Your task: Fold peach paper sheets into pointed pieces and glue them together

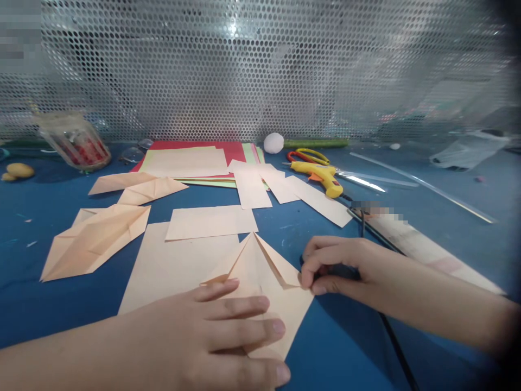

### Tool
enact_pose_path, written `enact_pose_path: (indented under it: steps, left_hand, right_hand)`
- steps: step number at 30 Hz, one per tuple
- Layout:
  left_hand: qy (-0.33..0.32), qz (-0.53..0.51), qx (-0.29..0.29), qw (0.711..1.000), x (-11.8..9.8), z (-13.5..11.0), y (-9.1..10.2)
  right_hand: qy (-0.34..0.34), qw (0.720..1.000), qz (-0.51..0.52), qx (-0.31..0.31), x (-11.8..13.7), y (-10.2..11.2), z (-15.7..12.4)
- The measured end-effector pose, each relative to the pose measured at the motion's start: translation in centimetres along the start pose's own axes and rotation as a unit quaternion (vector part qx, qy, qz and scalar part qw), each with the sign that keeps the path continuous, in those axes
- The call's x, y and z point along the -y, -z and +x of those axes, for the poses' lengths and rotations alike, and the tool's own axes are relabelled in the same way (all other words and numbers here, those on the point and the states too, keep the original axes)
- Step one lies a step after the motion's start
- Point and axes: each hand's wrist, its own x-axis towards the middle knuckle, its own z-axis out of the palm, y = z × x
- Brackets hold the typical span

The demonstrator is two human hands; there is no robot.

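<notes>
A peach sheet of paper [291,309] lies partly folded in front of me, two flaps sloping down from its top point. My left hand [228,326] rests flat across its lower left part, fingers spread, hiding that side. At the paper's right corner, my right hand [336,263] pinches the edge between thumb and fingers. Under the left side is a larger flat peach sheet [150,271], with a peach strip [211,221] across its top. Folded peach paper pieces [95,241] sit to the left.
Behind are stacked coloured sheets [187,162], more paper strips [252,184], a white ball [273,143], a yellow glue gun [321,176] with a black cord, and scissors [362,181]. A jar [77,141] stands back left. Clear sticks [427,187] lie right; a perforated metal panel [203,70] closes the back.
</notes>
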Motion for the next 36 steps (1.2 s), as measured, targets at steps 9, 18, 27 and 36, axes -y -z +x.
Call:
enact_pose_path:
  steps: [9, 18, 27, 36]
  left_hand:
    - [0.002, -0.014, 0.005, 1.0, 0.1, 0.1, 0.0]
    - [0.025, -0.032, 0.049, 0.998, -0.6, 0.6, 1.8]
    - [0.021, -0.013, 0.068, 0.997, -0.5, 0.6, 1.3]
    - [0.025, -0.045, 0.037, 0.998, -0.6, 0.7, 1.7]
  right_hand:
    - [0.018, 0.999, -0.015, -0.025, 0.4, 0.2, -0.8]
    - [0.011, 0.999, 0.007, -0.032, -0.1, -0.3, 0.1]
    - [0.009, 0.999, 0.004, -0.034, 0.1, -0.4, 0.0]
    - [0.024, 0.996, 0.032, -0.075, -0.4, -1.0, 0.2]
